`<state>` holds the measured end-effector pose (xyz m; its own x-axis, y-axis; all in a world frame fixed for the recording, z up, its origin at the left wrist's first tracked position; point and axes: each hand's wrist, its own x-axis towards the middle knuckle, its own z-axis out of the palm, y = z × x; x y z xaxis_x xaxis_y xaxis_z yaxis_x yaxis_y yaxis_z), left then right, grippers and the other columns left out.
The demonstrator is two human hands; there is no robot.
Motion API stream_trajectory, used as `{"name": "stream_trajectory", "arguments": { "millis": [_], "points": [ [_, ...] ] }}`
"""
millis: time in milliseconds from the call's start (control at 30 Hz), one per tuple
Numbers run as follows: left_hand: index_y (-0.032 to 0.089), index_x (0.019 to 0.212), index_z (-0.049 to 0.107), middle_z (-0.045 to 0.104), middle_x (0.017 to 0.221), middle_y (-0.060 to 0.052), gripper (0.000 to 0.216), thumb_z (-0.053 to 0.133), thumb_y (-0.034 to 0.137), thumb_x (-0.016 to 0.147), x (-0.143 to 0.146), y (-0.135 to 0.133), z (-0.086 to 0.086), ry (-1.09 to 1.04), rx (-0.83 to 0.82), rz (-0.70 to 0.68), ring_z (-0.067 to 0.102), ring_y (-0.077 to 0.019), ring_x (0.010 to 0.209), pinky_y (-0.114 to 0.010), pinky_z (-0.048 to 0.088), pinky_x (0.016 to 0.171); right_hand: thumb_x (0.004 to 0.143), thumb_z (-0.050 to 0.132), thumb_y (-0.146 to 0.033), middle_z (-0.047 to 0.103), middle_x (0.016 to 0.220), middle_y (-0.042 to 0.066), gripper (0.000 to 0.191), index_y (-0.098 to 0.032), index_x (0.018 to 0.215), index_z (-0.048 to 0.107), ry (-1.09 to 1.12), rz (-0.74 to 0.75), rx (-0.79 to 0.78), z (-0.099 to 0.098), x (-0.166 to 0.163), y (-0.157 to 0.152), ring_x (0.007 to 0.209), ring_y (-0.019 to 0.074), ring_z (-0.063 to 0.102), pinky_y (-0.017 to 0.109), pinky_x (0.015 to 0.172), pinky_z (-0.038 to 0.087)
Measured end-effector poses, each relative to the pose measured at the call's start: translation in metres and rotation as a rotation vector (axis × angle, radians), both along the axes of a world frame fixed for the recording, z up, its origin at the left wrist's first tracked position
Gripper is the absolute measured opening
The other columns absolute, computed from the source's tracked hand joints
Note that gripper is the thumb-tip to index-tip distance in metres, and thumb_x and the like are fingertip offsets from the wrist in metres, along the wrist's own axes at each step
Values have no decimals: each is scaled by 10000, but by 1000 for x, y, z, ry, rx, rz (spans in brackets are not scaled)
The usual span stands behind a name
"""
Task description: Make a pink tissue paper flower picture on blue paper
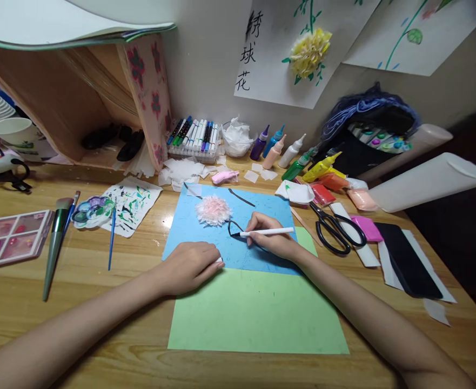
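Note:
A white marker (270,232) with a black tip is pinched in my right hand (272,235). Its tip touches a blue sheet (197,237), at a black leaf-like outline (230,227). Just left of that outline, a pink and white paper flower (213,209) sits on the same sheet. My left hand (193,265) rests on the lower left of the blue sheet, fingers curled. A small white piece, which looks like the marker's cap (220,260), pokes out from under those fingers. Beneath the blue sheet lies a green sheet (257,319).
Paint bottles (276,151) and a set of markers (195,135) line the wall. Black scissors (337,227) and a phone (408,259) lie to the right. Brushes (55,248) and a paint-stained paper (134,205) lie left, below a pink box (144,97).

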<state>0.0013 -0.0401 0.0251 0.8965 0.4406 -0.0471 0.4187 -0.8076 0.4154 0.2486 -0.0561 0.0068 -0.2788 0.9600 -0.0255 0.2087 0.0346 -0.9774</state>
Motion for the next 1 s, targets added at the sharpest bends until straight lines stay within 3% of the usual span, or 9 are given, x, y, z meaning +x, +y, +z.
{"name": "stream_trajectory", "arguments": {
  "millis": [133, 267, 400, 500, 567, 800, 933, 1000],
  "points": [
    [184, 775, 485, 570, 745, -10, 362, 232, 372, 955, 0, 0, -1, 6, 9, 7, 495, -132, 666, -266, 301, 592, 829, 553, -343, 614, 679, 6, 160, -195, 818, 495, 109, -162, 105, 2, 2, 3, 614, 133, 558, 255, 565, 429],
    [186, 785, 494, 578, 756, -13, 368, 231, 380, 954, -1, 0, -2, -3, 1, 16, 502, -132, 666, -259, 301, 594, 869, 500, -307, 630, 918, 60, 159, -205, 986, 533, -190, -308, 359, 9, 18, 12, 829, 181, 595, 322, 714, 482],
    [191, 814, 515, 591, 768, -14, 363, 250, 398, 950, -2, 0, -3, -7, -8, 31, 517, -132, 680, -252, 305, 596, 890, 423, -172, 608, 1119, 121, 253, -186, 1102, 560, -753, -149, 685, 13, 49, 32, 1048, 242, 536, 428, 903, 426],
    [190, 826, 529, 595, 762, -12, 344, 290, 409, 941, -2, 1, -3, -21, -37, 48, 520, -129, 674, -244, 303, 589, 894, 382, -124, 593, 1183, 122, 322, -190, 1149, 567, -1025, -15, 749, 15, 70, 45, 1087, 256, 518, 439, 899, 432],
    [188, 834, 538, 591, 746, -7, 326, 332, 423, 928, -3, 1, -3, -39, -70, 73, 514, -123, 657, -234, 301, 581, 888, 385, -111, 596, 1189, 108, 338, -203, 1151, 577, -1092, 23, 743, 16, 80, 51, 1079, 252, 524, 431, 881, 447],
    [177, 788, 537, 530, 660, 28, 329, 370, 433, 910, -3, -1, 0, -119, -175, 149, 453, -95, 583, -205, 301, 564, 844, 406, -69, 653, 1039, 116, 318, -173, 1050, 625, -914, -14, 724, 20, 83, 45, 985, 238, 564, 429, 836, 468],
    [167, 702, 503, 512, 653, 28, 379, 335, 428, 920, 4, -7, 2, -178, -241, 212, 447, -100, 604, -210, 318, 579, 866, 482, -164, 654, 933, 90, 218, -189, 1046, 603, -626, -119, 694, 36, 48, 17, 877, 206, 581, 404, 811, 471],
    [166, 699, 515, 529, 667, 26, 380, 335, 417, 921, 11, -12, 4, -219, -323, 226, 461, -104, 624, -214, 333, 599, 843, 570, -252, 647, 922, 63, 266, -202, 1104, 564, -428, 35, 564, 42, 22, -2, 790, 159, 588, 329, 752, 496]
  ]
}}
